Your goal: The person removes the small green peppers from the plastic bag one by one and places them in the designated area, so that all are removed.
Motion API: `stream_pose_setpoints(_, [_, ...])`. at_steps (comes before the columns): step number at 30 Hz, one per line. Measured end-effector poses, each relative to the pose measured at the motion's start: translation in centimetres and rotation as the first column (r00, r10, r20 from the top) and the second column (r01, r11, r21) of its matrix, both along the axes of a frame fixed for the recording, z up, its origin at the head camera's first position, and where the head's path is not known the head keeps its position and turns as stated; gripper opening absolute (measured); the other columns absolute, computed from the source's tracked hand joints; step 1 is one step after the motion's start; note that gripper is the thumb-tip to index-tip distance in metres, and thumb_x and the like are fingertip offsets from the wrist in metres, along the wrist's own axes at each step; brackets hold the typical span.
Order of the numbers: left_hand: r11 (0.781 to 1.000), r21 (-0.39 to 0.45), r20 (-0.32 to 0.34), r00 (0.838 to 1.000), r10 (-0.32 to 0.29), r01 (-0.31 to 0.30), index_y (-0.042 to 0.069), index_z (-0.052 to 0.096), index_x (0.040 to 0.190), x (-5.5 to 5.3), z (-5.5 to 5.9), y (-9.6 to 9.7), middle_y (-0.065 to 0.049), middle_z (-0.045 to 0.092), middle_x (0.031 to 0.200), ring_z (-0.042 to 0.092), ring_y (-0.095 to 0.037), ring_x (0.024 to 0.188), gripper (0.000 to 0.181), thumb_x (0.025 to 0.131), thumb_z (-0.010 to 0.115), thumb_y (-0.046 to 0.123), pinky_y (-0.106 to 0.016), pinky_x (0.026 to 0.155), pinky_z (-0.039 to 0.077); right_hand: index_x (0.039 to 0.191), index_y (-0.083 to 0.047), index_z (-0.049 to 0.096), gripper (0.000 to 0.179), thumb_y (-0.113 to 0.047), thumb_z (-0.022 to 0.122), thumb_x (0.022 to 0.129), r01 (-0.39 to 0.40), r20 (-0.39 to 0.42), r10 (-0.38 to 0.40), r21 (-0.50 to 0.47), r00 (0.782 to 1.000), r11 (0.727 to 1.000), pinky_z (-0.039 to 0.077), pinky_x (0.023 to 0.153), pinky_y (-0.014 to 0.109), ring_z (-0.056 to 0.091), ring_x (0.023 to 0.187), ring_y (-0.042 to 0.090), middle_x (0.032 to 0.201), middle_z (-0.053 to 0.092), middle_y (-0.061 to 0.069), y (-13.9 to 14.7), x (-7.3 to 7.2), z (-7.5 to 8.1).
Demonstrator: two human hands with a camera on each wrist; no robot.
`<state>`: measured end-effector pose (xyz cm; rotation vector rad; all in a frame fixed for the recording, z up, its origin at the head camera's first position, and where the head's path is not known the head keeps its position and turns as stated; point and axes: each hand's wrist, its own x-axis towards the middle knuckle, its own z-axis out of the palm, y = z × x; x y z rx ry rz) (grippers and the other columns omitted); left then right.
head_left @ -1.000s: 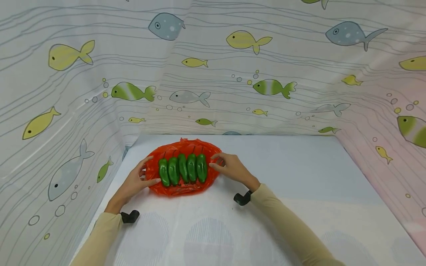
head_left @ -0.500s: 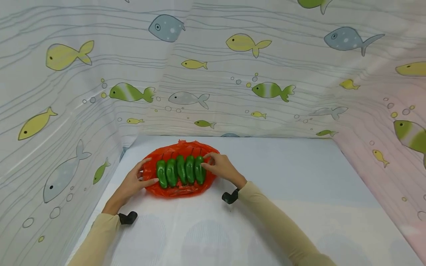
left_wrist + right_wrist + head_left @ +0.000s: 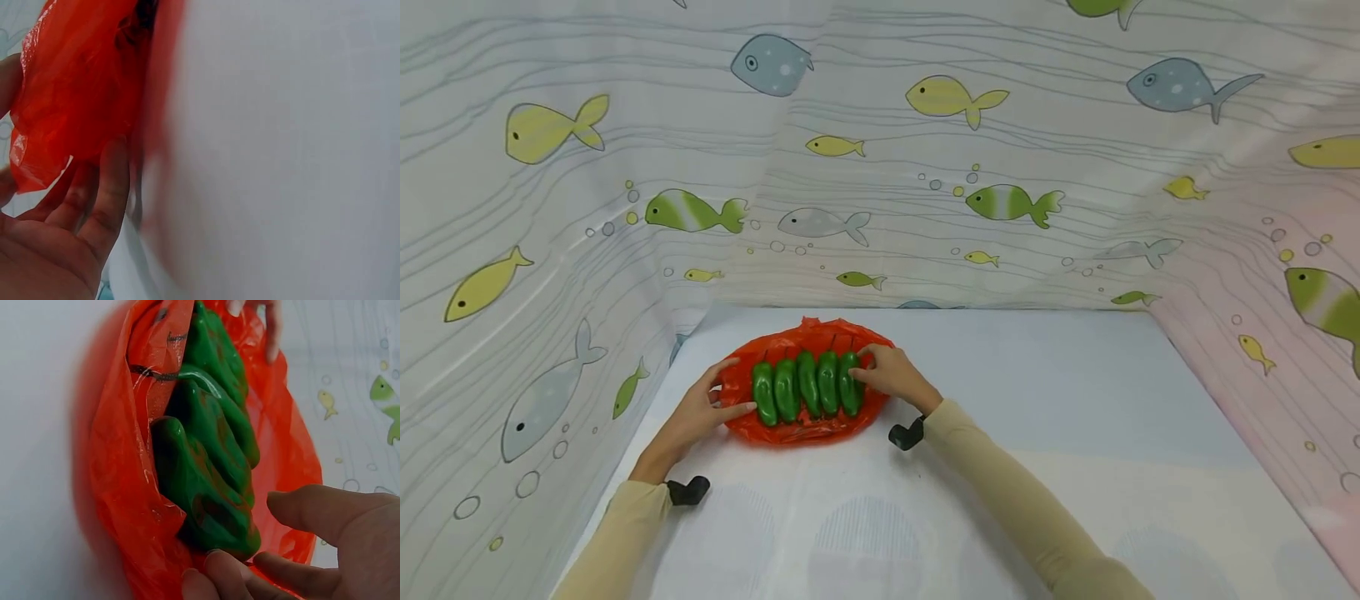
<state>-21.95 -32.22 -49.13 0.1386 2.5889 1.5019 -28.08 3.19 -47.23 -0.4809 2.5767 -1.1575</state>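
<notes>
Curtain: a fish-print curtain (image 3: 857,175) rises behind the bench (image 3: 1037,375) and along both its sides, the left side closer to the work.
In the way: the left hand (image 3: 700,410) flanks the left end of the red bag (image 3: 820,435), and the right hand (image 3: 891,372) reaches over the right end; a black wrist mount (image 3: 907,433) sits low beside that wrist.
Green peppers: five in a row (image 3: 808,383) on the bag, near the bench's back left, inside its crumpled rim.
Left fingers: spread wide at the bag's edge, thumb beside the leftmost pepper; how firmly they bear cannot be told.
Right fingers: thumb well apart from the rest, at the rightmost pepper; fingertips reach its end, not closed round it.
Hidden: some left fingers show only partly past the red film; the upper stems are hard to make out; both sleeves (image 3: 1022,500) are cut off below.
Room: bench stretches right of the bag to the curtain, and forward between the forearms; left of the bag the margin is narrow.
</notes>
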Motion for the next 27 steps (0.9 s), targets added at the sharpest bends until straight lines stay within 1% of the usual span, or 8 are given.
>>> stream_pose_setpoints(4, [1.0,0.0,0.009,1.0,0.005,-0.005,0.012,0.022,0.163,0.2,-0.2,-0.3,-0.023,0.037,0.152,0.053,-0.04,0.121,0.097,0.089,0.083,0.029,-0.024,0.087,0.051,0.139,-0.002,0.059,0.052,-0.032,0.07,0.099,0.0,0.045,-0.001,0.031,0.999,1.0,0.052,0.057,0.026,0.066,0.066,0.022,0.08,0.07,0.01,-0.4,-0.3,0.0])
stream_pose_setpoints(8, [1.0,0.01,0.001,1.0,0.0,0.0,0.013,0.023,0.162,0.1,-0.1,-0.3,-0.023,0.038,0.151,0.053,-0.041,0.122,0.098,0.088,0.084,0.029,-0.025,0.087,0.051,0.142,-0.004,0.058,0.054,-0.032,0.071,0.098,0.015,0.05,-0.017,0.049,0.999,0.999,0.054,0.058,0.028,0.066,0.066,0.022,0.08,0.07,0.009,-0.7,-0.6,0.0])
stream_pose_setpoints(15, [1.0,0.02,0.012,1.0,0.002,-0.002,0.015,0.023,0.163,0.1,-0.2,-0.3,-0.022,0.038,0.151,0.054,-0.04,0.12,0.1,0.087,0.086,0.028,-0.029,0.088,0.052,0.147,-0.006,0.054,0.059,-0.037,0.069,0.099,-0.003,-0.009,0.004,0.121,1.0,0.993,0.052,0.063,0.027,0.064,0.07,0.015,0.103,0.068,0.004,-1.3,-1.0,0.1])
stream_pose_setpoints(17, [1.0,0.025,0.015,1.0,0.001,-0.001,0.016,0.023,0.163,0.1,-0.2,-0.3,-0.021,0.037,0.153,0.054,-0.039,0.121,0.1,0.087,0.086,0.028,-0.03,0.088,0.052,0.148,-0.007,0.054,0.059,-0.037,0.068,0.099,-0.015,-0.002,0.015,0.136,1.0,0.991,0.051,0.063,0.028,0.062,0.07,0.015,0.097,0.068,0.006,-1.5,-1.1,0.0])
stream_pose_setpoints(20, [0.999,0.039,0.022,1.0,0.0,-0.001,0.015,0.023,0.163,0.2,-0.2,-0.1,-0.021,0.036,0.155,0.054,-0.04,0.123,0.099,0.087,0.085,0.026,-0.03,0.088,0.052,0.148,-0.009,0.055,0.059,-0.04,0.068,0.099,-0.023,0.025,0.02,0.163,1.0,0.986,0.049,0.058,0.027,0.059,0.066,0.015,0.08,0.065,0.005,-1.7,-1.1,-0.1])
stream_pose_setpoints(22, [0.999,0.051,0.023,1.0,-0.001,0.0,0.015,0.023,0.163,0.2,-0.2,0.0,-0.021,0.035,0.155,0.054,-0.04,0.122,0.099,0.087,0.085,0.025,-0.029,0.087,0.053,0.146,-0.01,0.056,0.058,-0.042,0.067,0.099,-0.024,0.042,0.016,0.18,0.999,0.983,0.048,0.055,0.027,0.058,0.062,0.015,0.072,0.063,0.005,-1.8,-1.2,-0.2])
stream_pose_setpoints(24, [0.998,0.058,0.022,1.0,-0.003,0.001,0.014,0.023,0.163,0.2,-0.2,0.0,-0.022,0.036,0.155,0.054,-0.04,0.122,0.099,0.087,0.085,0.024,-0.029,0.086,0.053,0.143,-0.01,0.059,0.057,-0.043,0.067,0.099,-0.011,0.046,0.002,0.197,0.999,0.98,0.047,0.055,0.027,0.057,0.062,0.015,0.072,0.063,0.004,-2.0,-1.3,-0.3])
stream_pose_setpoints(27, [0.999,0.053,0.016,1.0,-0.004,0.003,0.014,0.024,0.163,0.3,-0.1,0.0,-0.022,0.036,0.155,0.055,-0.04,0.121,0.098,0.087,0.085,0.025,-0.028,0.086,0.053,0.134,-0.009,0.065,0.051,-0.046,0.068,0.098,0.021,0.029,-0.027,0.209,0.999,0.978,0.047,0.057,0.027,0.058,0.067,0.015,0.08,0.065,0.002,-2.3,-1.3,-0.2])
